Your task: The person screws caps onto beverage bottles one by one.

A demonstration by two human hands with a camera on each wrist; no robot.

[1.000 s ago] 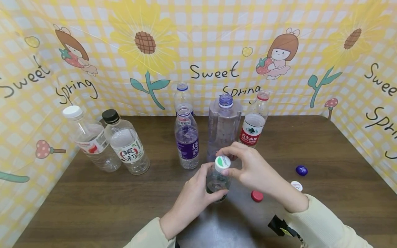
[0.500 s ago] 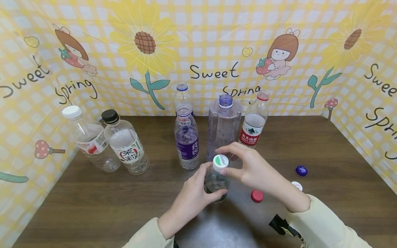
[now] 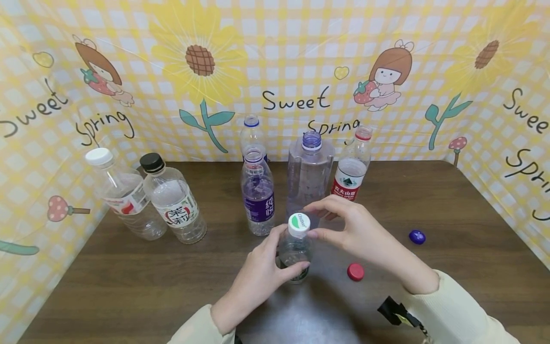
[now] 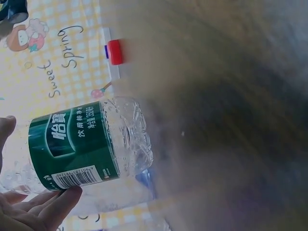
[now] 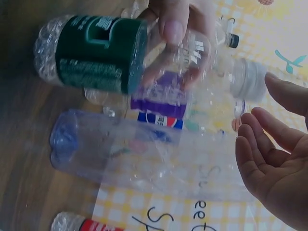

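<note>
Head view: a yellow gingham backdrop (image 3: 292,38) rises behind a wood-grain table (image 3: 129,296). Before a tall, uncapped purplish bottle (image 3: 309,174), the left hand (image 3: 263,268) grips a green-labelled C'estbon water bottle (image 4: 72,149); the right hand (image 3: 358,227), fingers loosely bent and clear of the white cap (image 3: 299,223), has its thumb at the edge. A red cap (image 3: 355,272) and blue cap (image 3: 417,237) lie farther right.

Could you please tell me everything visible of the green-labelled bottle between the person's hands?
The green-labelled bottle is clear, apparently plastic, with a dark green label bearing pale Chinese characters and a barcode, and a ridged base. A white cap with a green mark covers its mouth. It is held roughly upright in front of the tall lilac-tinted bottle; whether its base touches the table is unclear. The left hand grips its body; the right hand is at the cap, perhaps touching.
</note>
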